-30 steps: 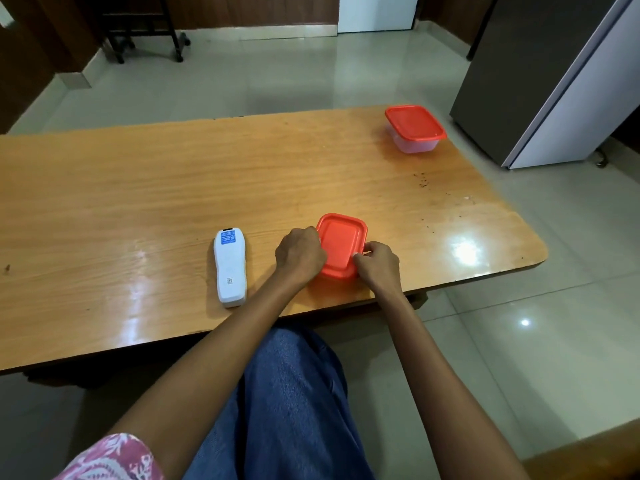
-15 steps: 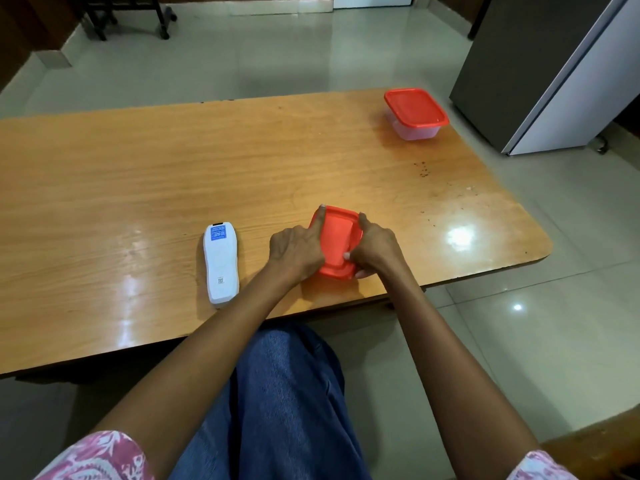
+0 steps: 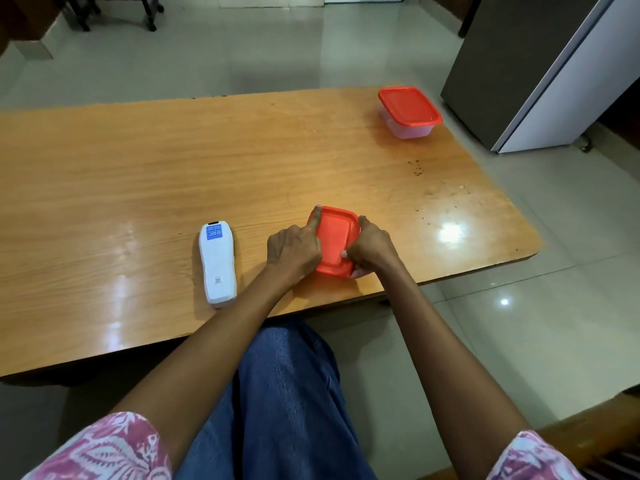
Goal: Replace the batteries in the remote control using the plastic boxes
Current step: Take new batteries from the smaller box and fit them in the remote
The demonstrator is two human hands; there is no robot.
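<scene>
Head view: a red-lidded plastic box (image 3: 335,245) is gripped on the wooden surface (image 3: 145,174) by the left hand (image 3: 294,249) and right hand (image 3: 372,245), fingers (image 3: 316,220) closed along its lid edges. The white remote control (image 3: 218,268) is laid face down left of the fingers; a second red-lidded box (image 3: 408,110) is set well beyond them, to the right.

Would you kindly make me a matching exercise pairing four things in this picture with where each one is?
Things:
1. near box
2. far box
3. remote
4. fridge

Places:
A. on the floor, right of the table
B. face down, left of the left hand
C. far right corner of the table
D. between both hands

Pairs: 1-D, 2-C, 3-B, 4-A
</scene>
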